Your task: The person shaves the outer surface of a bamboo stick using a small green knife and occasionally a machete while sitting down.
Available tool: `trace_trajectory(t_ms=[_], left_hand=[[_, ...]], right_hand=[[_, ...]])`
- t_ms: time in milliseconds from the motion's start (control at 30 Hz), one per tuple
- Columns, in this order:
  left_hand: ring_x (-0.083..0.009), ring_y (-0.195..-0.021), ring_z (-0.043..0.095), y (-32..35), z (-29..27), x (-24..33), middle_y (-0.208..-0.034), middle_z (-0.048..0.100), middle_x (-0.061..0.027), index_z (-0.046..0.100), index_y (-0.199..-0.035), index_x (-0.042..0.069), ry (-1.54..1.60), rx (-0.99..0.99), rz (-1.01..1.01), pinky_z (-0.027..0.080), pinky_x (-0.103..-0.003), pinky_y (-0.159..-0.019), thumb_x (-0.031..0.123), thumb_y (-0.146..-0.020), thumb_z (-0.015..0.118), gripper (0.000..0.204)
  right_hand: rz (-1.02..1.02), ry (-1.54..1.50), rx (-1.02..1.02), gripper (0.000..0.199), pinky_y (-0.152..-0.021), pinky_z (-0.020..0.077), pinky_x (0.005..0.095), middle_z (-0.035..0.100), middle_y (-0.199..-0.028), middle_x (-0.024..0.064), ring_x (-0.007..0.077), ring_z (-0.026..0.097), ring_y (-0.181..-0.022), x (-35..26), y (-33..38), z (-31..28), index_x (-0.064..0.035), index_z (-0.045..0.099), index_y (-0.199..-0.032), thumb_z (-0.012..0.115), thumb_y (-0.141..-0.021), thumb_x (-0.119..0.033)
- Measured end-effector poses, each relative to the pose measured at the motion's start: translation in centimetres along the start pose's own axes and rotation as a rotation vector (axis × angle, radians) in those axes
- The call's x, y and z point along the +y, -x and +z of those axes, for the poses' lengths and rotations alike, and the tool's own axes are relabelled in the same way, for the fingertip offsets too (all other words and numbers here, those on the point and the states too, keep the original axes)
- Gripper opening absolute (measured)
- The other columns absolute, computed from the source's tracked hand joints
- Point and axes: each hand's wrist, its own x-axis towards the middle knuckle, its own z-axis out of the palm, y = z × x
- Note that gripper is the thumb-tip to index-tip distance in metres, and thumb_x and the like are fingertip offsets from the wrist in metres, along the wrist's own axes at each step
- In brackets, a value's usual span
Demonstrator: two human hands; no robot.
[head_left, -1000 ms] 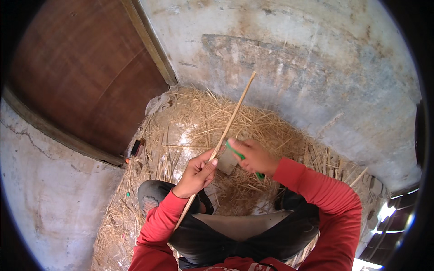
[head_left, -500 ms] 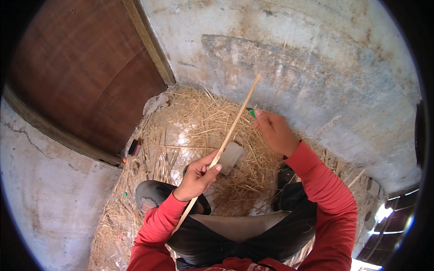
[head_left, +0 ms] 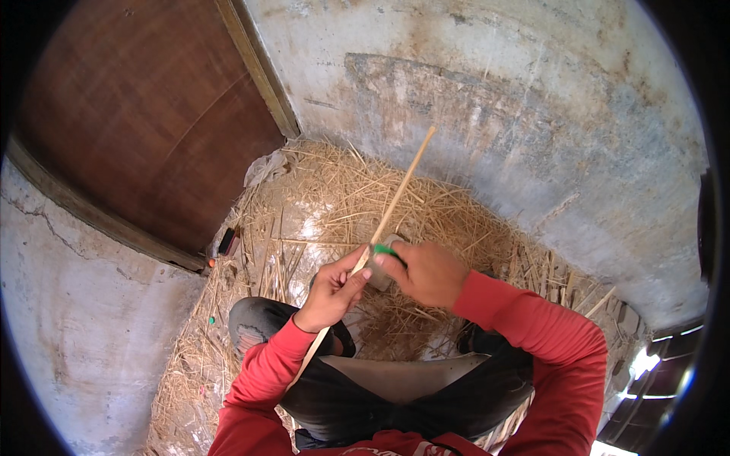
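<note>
Now, the scene line by line

Stick: a long pale stick [head_left: 395,199] slants from the lap up toward the grey wall [head_left: 532,137], over a bed of straw [head_left: 319,213]

Left hand: the left hand [head_left: 332,289] has its fingers curled and pinched round the stick's middle, thumb on top

Right hand: the right hand [head_left: 427,272] is closed on a green-handled knife [head_left: 384,251] – the blade looks pressed to the stick just above the left thumb, though it is mostly hidden

Change: half a second ago the right hand was out near the stick's far end, well apart from the left; it has come back to touch the stick beside the left hand – likely the start of a fresh shaving stroke

Around: brown wooden door [head_left: 152,129] to the left, dark trousers [head_left: 395,395] below, red sleeves on both arms
</note>
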Motion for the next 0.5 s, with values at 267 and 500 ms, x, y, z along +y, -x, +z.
trace_trajectory(t_ms=[267,500], left_hand=[[-0.0017,-0.049,0.035,0.5,0.1,-0.3,-0.061,0.043,0.0081,0.043,-0.155,0.007,-0.033,-0.006,-0.058,0.030,-0.022,-0.046,0.011,-0.106,0.057,0.051],[-0.0024,-0.048,0.034,0.3,-0.2,-0.2,-0.059,0.042,0.0076,0.042,-0.155,0.006,-0.005,-0.009,-0.044,0.030,-0.022,-0.045,0.010,-0.106,0.056,0.051]], right_hand=[[-0.040,-0.010,-0.016,0.053,-0.065,0.0504,0.0564,0.064,-0.067,0.0237,0.0465,0.065,-0.069,0.9,0.1,0.5,-0.0012,0.067,-0.089,0.049,-0.104,-0.048],[-0.031,0.033,-0.075,0.051,-0.067,0.0507,0.0557,0.065,-0.070,0.0234,0.0462,0.065,-0.070,1.1,-0.6,0.6,-0.0031,0.068,-0.090,0.050,-0.103,-0.049]])
